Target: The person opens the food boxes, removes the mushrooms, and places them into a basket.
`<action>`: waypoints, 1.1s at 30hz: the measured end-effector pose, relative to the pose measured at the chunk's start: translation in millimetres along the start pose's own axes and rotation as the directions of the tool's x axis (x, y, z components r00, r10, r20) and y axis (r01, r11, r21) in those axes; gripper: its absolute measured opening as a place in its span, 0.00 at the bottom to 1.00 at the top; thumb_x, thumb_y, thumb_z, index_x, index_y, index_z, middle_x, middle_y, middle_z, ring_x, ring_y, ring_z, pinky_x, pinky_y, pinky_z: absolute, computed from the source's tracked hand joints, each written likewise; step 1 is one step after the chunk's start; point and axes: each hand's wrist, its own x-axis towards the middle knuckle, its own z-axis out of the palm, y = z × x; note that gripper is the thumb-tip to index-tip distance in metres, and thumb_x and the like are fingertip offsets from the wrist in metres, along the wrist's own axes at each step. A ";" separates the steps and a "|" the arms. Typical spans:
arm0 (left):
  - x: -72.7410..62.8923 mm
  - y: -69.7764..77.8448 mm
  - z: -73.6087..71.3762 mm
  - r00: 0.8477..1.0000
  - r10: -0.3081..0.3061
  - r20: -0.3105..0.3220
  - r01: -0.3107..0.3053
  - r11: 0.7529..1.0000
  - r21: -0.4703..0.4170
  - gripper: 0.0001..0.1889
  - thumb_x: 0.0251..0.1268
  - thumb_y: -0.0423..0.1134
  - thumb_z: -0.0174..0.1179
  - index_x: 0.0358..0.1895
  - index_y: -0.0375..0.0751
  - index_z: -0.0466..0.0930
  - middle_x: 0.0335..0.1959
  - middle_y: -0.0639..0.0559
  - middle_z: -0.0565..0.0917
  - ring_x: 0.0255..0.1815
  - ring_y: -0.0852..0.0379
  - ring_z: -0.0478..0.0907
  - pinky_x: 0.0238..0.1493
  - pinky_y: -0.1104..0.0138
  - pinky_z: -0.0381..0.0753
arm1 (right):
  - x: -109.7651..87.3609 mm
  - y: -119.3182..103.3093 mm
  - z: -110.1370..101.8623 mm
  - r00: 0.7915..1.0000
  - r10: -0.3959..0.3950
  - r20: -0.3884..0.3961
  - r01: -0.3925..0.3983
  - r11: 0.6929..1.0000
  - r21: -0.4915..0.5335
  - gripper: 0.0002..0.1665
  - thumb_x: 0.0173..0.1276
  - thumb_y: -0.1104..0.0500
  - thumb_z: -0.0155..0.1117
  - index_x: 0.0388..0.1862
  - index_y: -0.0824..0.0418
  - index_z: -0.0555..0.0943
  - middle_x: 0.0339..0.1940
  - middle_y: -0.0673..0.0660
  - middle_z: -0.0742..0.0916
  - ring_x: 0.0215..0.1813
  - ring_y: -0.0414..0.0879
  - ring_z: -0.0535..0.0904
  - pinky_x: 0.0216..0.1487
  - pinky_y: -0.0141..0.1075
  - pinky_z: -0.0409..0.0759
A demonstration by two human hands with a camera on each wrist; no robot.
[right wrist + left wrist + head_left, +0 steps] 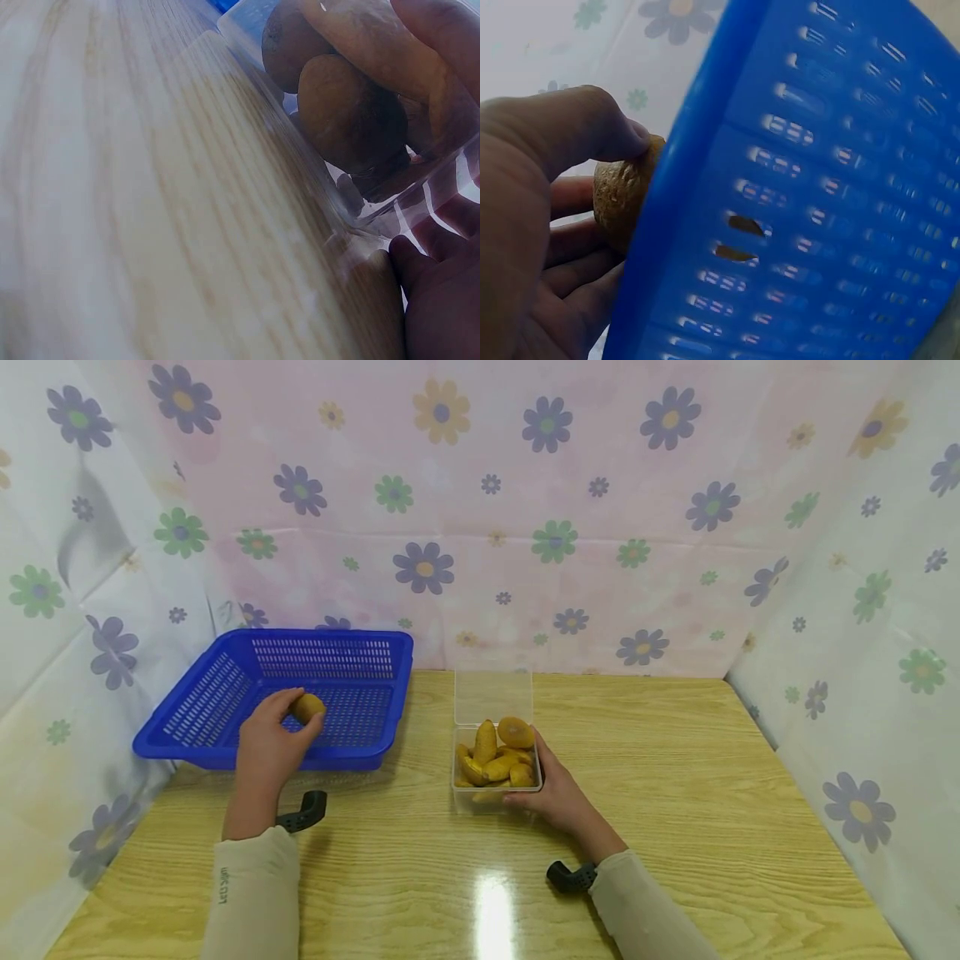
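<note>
My left hand [268,739] pinches a brownish-yellow round fruit [309,707], kiwi-like with rough skin, between thumb and fingers. It is over the near part of the blue plastic basket [397,714]. In the left wrist view the basket's wall hides part of the fruit [621,199]. My right hand [558,797] grips the near right corner of a clear plastic box [459,789] on the table, thumb along its front and fingers at its right side. Inside lie several small bananas [486,742], a round fruit half [516,732] and a rounder yellow fruit [521,775].
The box's clear lid [492,695] stands open toward the back. A wooden table [660,760] carries everything, with flower-patterned cloth [480,527] hanging behind and at both sides. Dark curved mounts [303,812] sit at both wrists.
</note>
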 end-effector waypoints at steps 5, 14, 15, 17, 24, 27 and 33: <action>0.9 -3.9 0.3 1.000 -0.010 0.014 0.010 1.000 0.018 0.29 0.69 0.42 0.58 0.69 0.34 0.67 0.68 0.32 0.68 0.65 0.31 0.67 0.57 0.37 0.73 | -0.1 -0.5 -0.3 1.000 0.003 0.000 -0.003 1.000 -0.010 0.71 0.49 0.48 0.80 0.80 0.37 0.39 0.79 0.53 0.59 0.77 0.54 0.58 0.75 0.56 0.58; 2.5 -6.7 -1.6 0.998 -0.024 0.051 0.019 0.995 0.099 0.28 0.67 0.38 0.59 0.68 0.31 0.67 0.68 0.29 0.66 0.65 0.28 0.65 0.58 0.37 0.72 | -13.3 -43.4 -6.9 0.998 0.053 0.045 -0.052 0.998 -0.031 0.70 0.54 0.53 0.78 0.80 0.47 0.37 0.80 0.58 0.57 0.78 0.56 0.56 0.76 0.54 0.57; 2.7 -7.1 -1.9 0.998 -0.025 0.054 0.019 0.994 0.104 0.28 0.67 0.38 0.59 0.68 0.30 0.67 0.68 0.28 0.66 0.65 0.28 0.65 0.58 0.37 0.72 | -13.5 -43.7 -6.7 0.998 0.052 0.043 -0.051 0.998 -0.031 0.70 0.54 0.53 0.78 0.81 0.47 0.37 0.79 0.58 0.57 0.78 0.56 0.56 0.76 0.54 0.57; 2.9 -8.0 -2.4 0.998 -0.024 0.060 0.017 0.994 0.111 0.28 0.67 0.38 0.59 0.68 0.30 0.67 0.67 0.28 0.66 0.65 0.27 0.64 0.58 0.37 0.71 | -13.5 -43.8 -6.4 0.998 0.049 0.039 -0.048 0.998 -0.032 0.70 0.54 0.53 0.78 0.81 0.48 0.37 0.79 0.58 0.58 0.78 0.57 0.56 0.76 0.55 0.57; 3.7 -11.2 -4.1 0.995 -0.037 0.090 0.024 0.990 0.140 0.28 0.67 0.38 0.59 0.67 0.28 0.67 0.67 0.27 0.66 0.65 0.27 0.65 0.59 0.37 0.71 | -12.4 -41.6 -6.2 0.998 0.046 0.042 -0.045 0.999 -0.024 0.70 0.54 0.54 0.78 0.81 0.49 0.38 0.80 0.59 0.57 0.77 0.57 0.57 0.75 0.55 0.58; 3.5 -11.4 -4.9 0.993 -0.039 0.110 0.022 0.988 0.151 0.28 0.67 0.38 0.59 0.66 0.27 0.67 0.67 0.27 0.66 0.64 0.27 0.65 0.58 0.38 0.71 | -7.1 -27.7 -4.7 0.998 0.049 0.039 -0.048 0.999 -0.020 0.71 0.53 0.54 0.78 0.81 0.47 0.36 0.80 0.58 0.56 0.78 0.57 0.56 0.75 0.55 0.58; 2.8 -11.3 -5.3 0.990 -0.041 0.137 0.016 0.984 0.180 0.28 0.67 0.39 0.59 0.65 0.26 0.67 0.64 0.24 0.68 0.61 0.27 0.68 0.55 0.39 0.73 | 0.5 -2.6 -0.5 0.999 0.037 0.016 -0.037 0.999 -0.018 0.72 0.51 0.52 0.79 0.80 0.41 0.37 0.80 0.53 0.56 0.78 0.54 0.56 0.76 0.54 0.57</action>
